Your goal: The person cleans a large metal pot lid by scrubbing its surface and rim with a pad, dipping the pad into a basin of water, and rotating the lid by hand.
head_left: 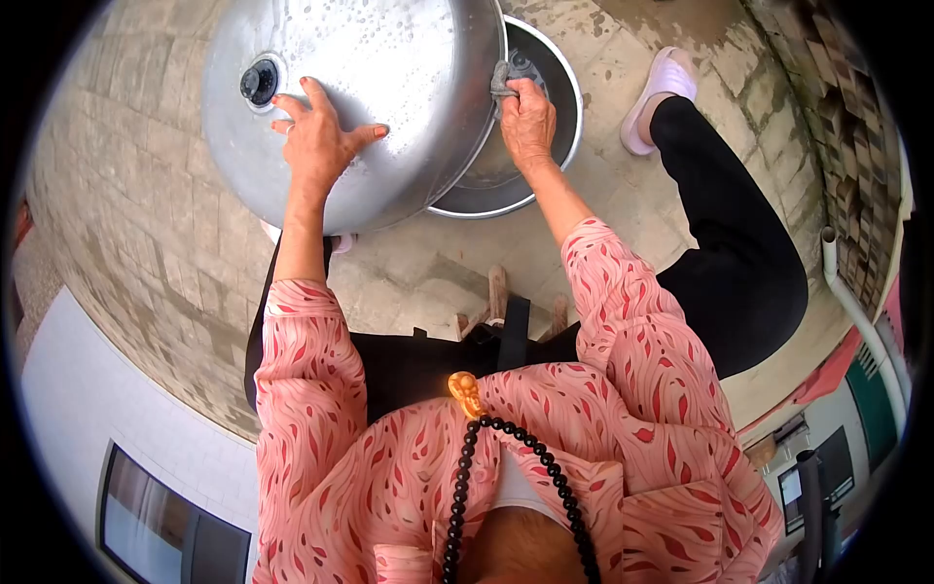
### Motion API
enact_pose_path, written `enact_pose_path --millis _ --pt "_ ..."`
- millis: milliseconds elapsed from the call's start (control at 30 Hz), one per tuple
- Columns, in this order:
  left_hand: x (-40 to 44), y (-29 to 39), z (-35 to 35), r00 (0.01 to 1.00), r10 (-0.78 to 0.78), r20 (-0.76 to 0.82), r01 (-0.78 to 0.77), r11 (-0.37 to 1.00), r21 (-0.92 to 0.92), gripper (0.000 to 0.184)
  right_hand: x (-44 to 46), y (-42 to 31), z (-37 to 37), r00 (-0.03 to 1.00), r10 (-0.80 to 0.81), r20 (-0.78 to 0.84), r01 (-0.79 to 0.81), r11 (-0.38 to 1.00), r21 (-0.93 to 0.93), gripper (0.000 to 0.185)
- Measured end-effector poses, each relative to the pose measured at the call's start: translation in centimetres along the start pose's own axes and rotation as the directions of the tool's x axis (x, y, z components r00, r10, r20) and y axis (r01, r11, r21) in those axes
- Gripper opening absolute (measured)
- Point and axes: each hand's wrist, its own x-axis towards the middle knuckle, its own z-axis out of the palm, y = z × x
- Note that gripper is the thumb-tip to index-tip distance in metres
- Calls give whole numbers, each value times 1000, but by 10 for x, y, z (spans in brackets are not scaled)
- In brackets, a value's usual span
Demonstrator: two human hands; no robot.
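Note:
A large round metal lid (389,107), wet with droplets, is tilted over a metal basin (576,102) that has some water in it. On the lid's face, at left, is a black knob (260,82). My left hand (321,141) lies on the lid beside the knob, fingers spread. At the lid's right rim, my right hand (528,125) is closed on a wadded grey cloth (501,82), pressing it against the edge. The lid hides much of the basin; whether the grey wad is cloth or a scrubbing pad is hard to tell.
Stone paving (126,165) with damp patches surrounds the basin. My legs in black trousers (735,234) are spread either side, a pink slipper (660,97) at right. Below me are wooden stool parts (497,290). Stacked bricks or tiles (861,127) and a pipe (856,302) stand at far right.

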Motion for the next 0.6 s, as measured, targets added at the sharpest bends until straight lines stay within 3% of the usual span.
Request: enact_pose_path --millis 67,100,167,233,367,400,500,567,600 --pt "5 -4 4 999 13 -30 -12 1000 17 128 1 4 10 998 6 -65 6 983 183 22" --pt "-16 10 9 999 30 37 -29 999 -35 128 -23 -1 -23 995 -33 -97 51 981 187 24" --pt "-6 6 4 999 35 -6 -35 999 -35 129 -17 -44 -6 955 -202 -219 268 903 336 26" --pt "-9 3 0 1000 19 1 -19 1000 -5 129 -19 -63 20 916 -247 -316 325 918 225 31" --pt "-8 7 1 1000 11 6 -11 1000 -12 128 68 -8 29 917 -324 -231 341 939 36 34" --pt "-7 6 0 1000 6 5 -6 1000 -6 128 74 -10 37 910 -309 -276 336 940 58 35" --pt "-6 6 -3 1000 -10 4 10 1000 3 129 26 -20 27 949 -214 -231 236 969 74 36" --pt "-5 3 1 1000 -8 -8 8 1000 0 129 -19 -6 26 945 -226 -235 260 957 125 38" --pt "-5 4 1 1000 -8 -12 8 1000 2 129 -28 -3 26 937 -261 -233 275 961 31 37"
